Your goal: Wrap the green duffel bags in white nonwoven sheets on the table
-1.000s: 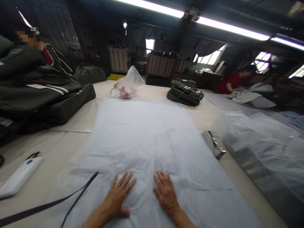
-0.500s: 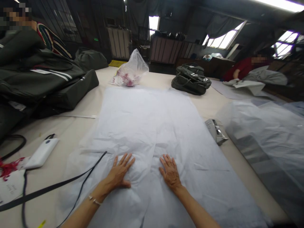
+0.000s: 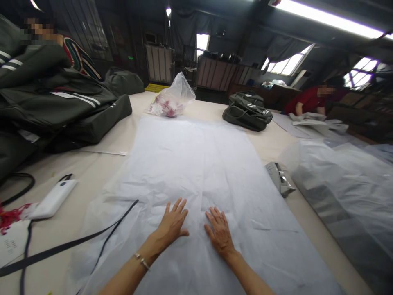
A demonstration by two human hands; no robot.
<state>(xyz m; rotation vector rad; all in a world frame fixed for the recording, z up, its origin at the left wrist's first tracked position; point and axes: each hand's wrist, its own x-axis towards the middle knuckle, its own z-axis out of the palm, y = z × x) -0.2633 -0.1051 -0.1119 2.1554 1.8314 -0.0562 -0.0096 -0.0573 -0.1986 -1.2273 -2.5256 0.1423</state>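
Observation:
A large translucent white plastic sheet or bag (image 3: 196,159) lies spread over the table in front of me, lightly wrinkled. My left hand (image 3: 172,223) is over its near middle, fingers spread; whether it touches the plastic I cannot tell. To its right, my right hand (image 3: 220,231) rests on the plastic with the fingers stretched out. Neither hand holds anything. A black strap (image 3: 76,242) runs in from the left and ends on the sheet, near my left forearm. By the sheet's right edge stands a grey tape dispenser (image 3: 280,179).
Dark bags (image 3: 82,110) are piled at the left, near a white power bank (image 3: 55,198). Farther back are a clear bag with red-and-white contents (image 3: 172,100) and a stack of dark bags (image 3: 247,111). Plastic-wrapped goods (image 3: 346,196) lie right. Two people work beyond.
My left hand has slid right across the sheet, closer to my right hand. My right hand stays nearly in place. The view has tilted slightly upward.

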